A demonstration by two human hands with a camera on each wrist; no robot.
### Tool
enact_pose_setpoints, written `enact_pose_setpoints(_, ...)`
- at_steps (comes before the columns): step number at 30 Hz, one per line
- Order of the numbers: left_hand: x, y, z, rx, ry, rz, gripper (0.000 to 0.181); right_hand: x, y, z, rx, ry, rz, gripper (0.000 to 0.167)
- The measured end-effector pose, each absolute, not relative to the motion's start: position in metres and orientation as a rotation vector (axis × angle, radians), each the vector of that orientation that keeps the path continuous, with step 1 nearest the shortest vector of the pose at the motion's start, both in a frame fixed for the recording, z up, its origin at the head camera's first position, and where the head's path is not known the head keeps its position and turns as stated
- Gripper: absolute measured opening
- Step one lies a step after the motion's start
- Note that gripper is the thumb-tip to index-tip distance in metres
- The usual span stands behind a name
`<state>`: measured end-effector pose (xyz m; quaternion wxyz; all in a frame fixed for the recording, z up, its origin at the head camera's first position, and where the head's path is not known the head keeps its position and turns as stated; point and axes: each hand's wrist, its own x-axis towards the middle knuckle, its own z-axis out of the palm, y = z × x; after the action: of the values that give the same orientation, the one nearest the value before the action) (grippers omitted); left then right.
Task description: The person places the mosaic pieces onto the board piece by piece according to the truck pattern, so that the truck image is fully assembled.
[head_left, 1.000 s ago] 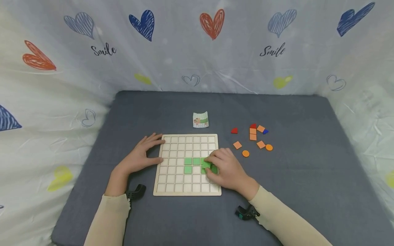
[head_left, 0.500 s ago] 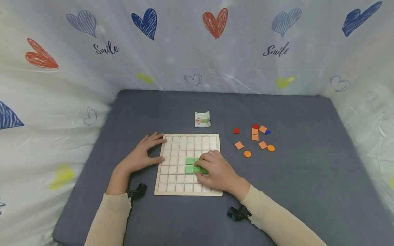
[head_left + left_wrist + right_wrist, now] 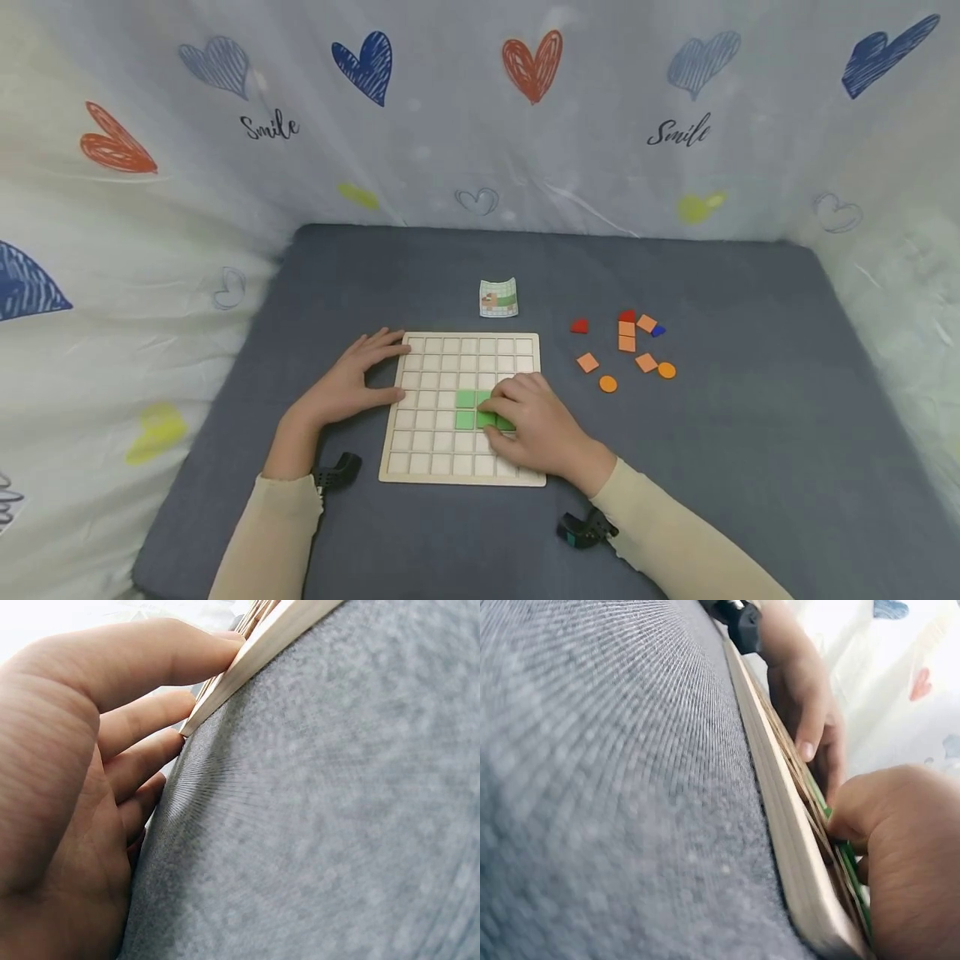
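Observation:
A wooden grid board (image 3: 420, 462) lies on the table, with several green square tiles (image 3: 465, 399) in cells right of its middle. My right hand (image 3: 540, 429) is over that part, thumb and index finger pinching a green square tile (image 3: 486, 419) down at a cell. In the right wrist view, the thumb (image 3: 862, 802) is close against the green edge, and the hand hides part of the row. My left hand (image 3: 345, 383) rests against the board's left edge, thumb and fingers extended. The left wrist view has its fingertips touching the wooden rim (image 3: 255, 664).
Behind the board stands a small curled picture card (image 3: 498, 300). To the right lie loose orange squares (image 3: 626, 342), orange discs (image 3: 608, 383), red pieces (image 3: 580, 327) and a blue piece (image 3: 658, 331). A grey cloth (image 3: 720, 375) covers the table; a printed curtain (image 3: 420, 150) surrounds it.
My right hand has moved left with the green tile and lowered it into the gap in the green lower row. My left hand has stayed at the board's edge. The head view has shifted slightly.

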<state>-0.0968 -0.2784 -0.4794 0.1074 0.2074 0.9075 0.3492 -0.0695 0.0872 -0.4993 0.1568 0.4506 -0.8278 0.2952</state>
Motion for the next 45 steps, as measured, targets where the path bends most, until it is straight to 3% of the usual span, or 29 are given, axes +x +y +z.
enact_pose_setpoints(14, -0.095, -0.28, -0.479, 0.592, 2.671, 1.038, 0.078, -0.072, 0.087, -0.5, 1.291, -2.366, 0.894, 0.011)
enact_pose_setpoints(27, -0.093, -0.281, -0.482, 0.582, 2.67, 1.051, 0.077, -0.097, 0.112, -0.498, 1.101, -2.358, 0.986, 0.01)
enact_pose_setpoints(45, -0.097, -0.278, -0.481, 0.594, 2.668, 1.038, 0.077, -0.155, 0.22, -0.487, 0.606, -2.475, 0.766, 0.021)
